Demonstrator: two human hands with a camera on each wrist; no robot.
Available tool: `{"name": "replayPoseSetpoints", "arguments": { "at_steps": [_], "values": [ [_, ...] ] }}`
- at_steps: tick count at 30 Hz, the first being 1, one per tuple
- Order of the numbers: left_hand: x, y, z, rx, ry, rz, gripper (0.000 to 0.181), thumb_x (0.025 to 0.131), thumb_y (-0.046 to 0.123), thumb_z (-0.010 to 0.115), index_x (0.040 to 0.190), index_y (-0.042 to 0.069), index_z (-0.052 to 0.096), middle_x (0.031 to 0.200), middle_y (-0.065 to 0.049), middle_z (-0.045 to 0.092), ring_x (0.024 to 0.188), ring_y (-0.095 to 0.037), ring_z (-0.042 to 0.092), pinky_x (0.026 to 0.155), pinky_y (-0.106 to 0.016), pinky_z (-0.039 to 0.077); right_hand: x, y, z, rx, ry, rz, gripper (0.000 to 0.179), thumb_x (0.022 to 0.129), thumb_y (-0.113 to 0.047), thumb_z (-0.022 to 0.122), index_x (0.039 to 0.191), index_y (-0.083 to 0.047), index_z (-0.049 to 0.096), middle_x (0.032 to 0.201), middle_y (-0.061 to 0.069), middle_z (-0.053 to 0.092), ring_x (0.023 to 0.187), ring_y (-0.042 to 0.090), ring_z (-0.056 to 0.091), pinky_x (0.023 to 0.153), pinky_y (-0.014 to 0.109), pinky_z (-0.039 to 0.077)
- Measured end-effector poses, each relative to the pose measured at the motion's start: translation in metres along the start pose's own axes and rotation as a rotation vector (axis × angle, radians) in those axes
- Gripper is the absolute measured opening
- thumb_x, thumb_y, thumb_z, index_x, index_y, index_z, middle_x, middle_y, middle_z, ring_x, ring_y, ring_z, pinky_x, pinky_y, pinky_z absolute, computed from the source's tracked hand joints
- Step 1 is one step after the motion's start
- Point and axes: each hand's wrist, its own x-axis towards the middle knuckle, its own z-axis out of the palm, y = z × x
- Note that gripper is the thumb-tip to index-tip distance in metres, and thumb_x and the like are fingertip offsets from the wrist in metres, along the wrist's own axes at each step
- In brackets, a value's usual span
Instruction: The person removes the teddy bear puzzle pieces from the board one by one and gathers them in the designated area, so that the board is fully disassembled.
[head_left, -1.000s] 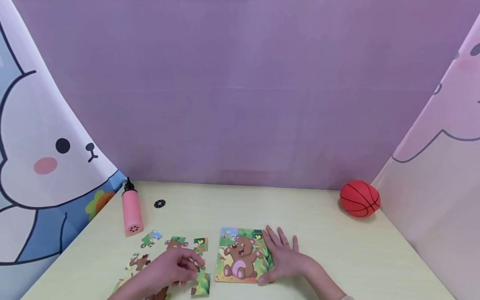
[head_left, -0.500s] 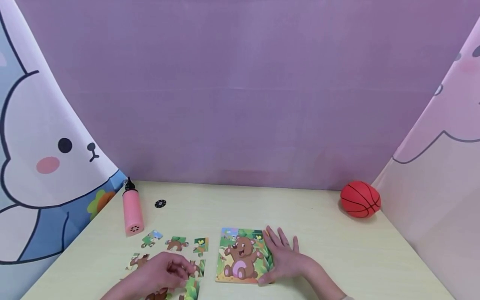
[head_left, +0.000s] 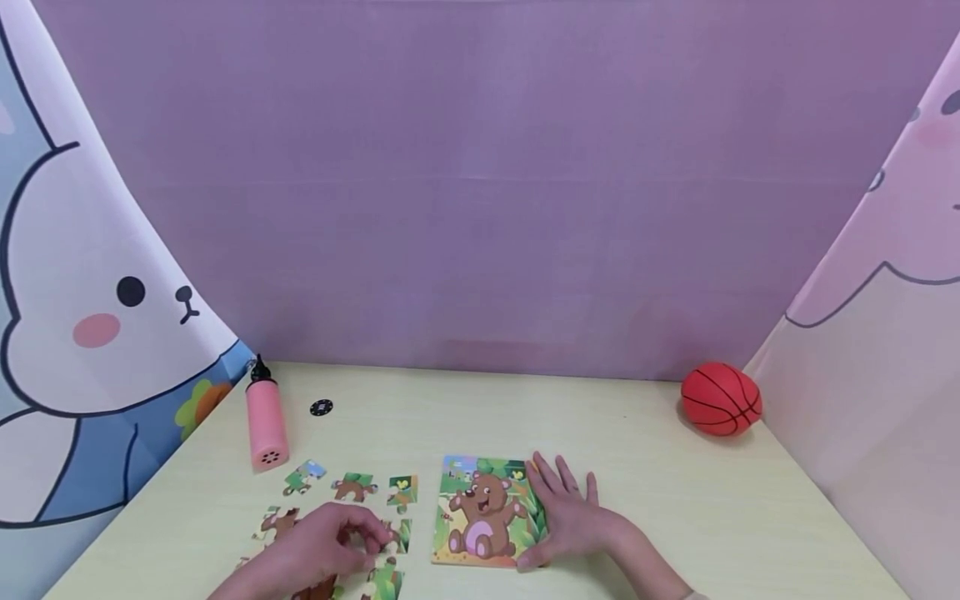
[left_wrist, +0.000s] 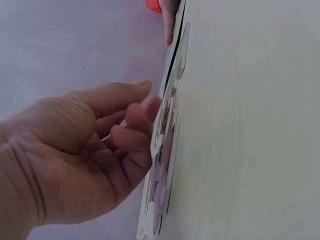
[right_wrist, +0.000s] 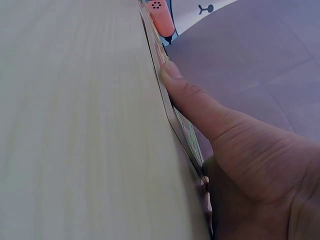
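Observation:
My left hand [head_left: 322,542] is low over loose jigsaw pieces, its fingers loosely bent. Its fingertips come right up to a green-and-brown jigsaw piece [head_left: 403,535] in the right column. A leafy green piece [head_left: 387,581] lies just below it, and a bear-head piece [head_left: 355,487] lies above. In the left wrist view, thumb and fingers have a gap between them, with the thin pieces [left_wrist: 167,165] seen edge-on beyond. My right hand [head_left: 573,517], fingers spread, rests along the right edge of a flat bear picture board [head_left: 482,517]. The right wrist view shows its thumb on the board's edge [right_wrist: 172,117].
A pink bottle [head_left: 266,425] with a black top lies at the left, beside a round black chip [head_left: 321,407]. Toward the back right is a red toy basketball [head_left: 721,399]. A purple curtain [head_left: 480,208] closes off the table's far edge.
My left hand has drawn back slightly left, and the leafy green piece has shifted left along with it, then a touch right. The right hand and the bear board stay put.

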Motion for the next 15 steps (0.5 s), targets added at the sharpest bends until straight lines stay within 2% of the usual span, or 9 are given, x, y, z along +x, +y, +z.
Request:
{"name": "replayPoseSetpoints", "arguments": {
  "at_steps": [4, 6, 11, 15],
  "values": [
    [0.001, 0.005, -0.001, 0.029, 0.047, -0.011, 0.012, 0.090, 0.016, 0.077, 0.102, 0.015, 0.075, 0.095, -0.003, 0.064, 0.081, -0.023, 0.053, 0.064, -0.028, 0.044, 0.001, 0.000, 0.000, -0.003, 0.000, 0.000, 0.133, 0.068, -0.073, 0.079, 0.161, -0.002, 0.013, 0.168, 0.018, 0.002, 0.149, 0.049, -0.004, 0.103, 0.082, -0.006],
    [0.002, 0.008, -0.001, 0.041, 0.061, 0.013, 0.009, 0.091, 0.019, 0.076, 0.099, 0.015, 0.075, 0.095, -0.003, 0.063, 0.081, -0.022, 0.053, 0.062, -0.028, 0.045, 0.001, 0.001, 0.001, -0.007, -0.002, 0.002, 0.134, 0.068, -0.073, 0.078, 0.161, -0.002, 0.013, 0.168, 0.018, 0.002, 0.149, 0.049, -0.004, 0.103, 0.082, -0.005],
    [0.011, 0.016, 0.003, 0.038, 0.055, 0.094, 0.007, 0.093, 0.016, 0.073, 0.098, 0.012, 0.074, 0.094, -0.003, 0.064, 0.072, -0.020, 0.056, 0.056, -0.027, 0.047, 0.002, 0.005, 0.002, -0.008, -0.005, 0.001, 0.133, 0.069, -0.072, 0.079, 0.161, -0.004, 0.012, 0.168, 0.018, 0.001, 0.149, 0.049, -0.004, 0.103, 0.082, -0.004],
    [0.018, 0.020, 0.008, 0.012, 0.042, 0.104, 0.010, 0.095, 0.016, 0.071, 0.103, 0.010, 0.072, 0.094, -0.003, 0.065, 0.069, -0.019, 0.056, 0.055, -0.028, 0.046, 0.002, 0.004, -0.001, 0.008, 0.002, -0.018, 0.128, 0.073, -0.069, 0.077, 0.161, -0.004, 0.011, 0.167, 0.021, 0.000, 0.149, 0.052, -0.002, 0.103, 0.082, -0.001]
  ]
}}
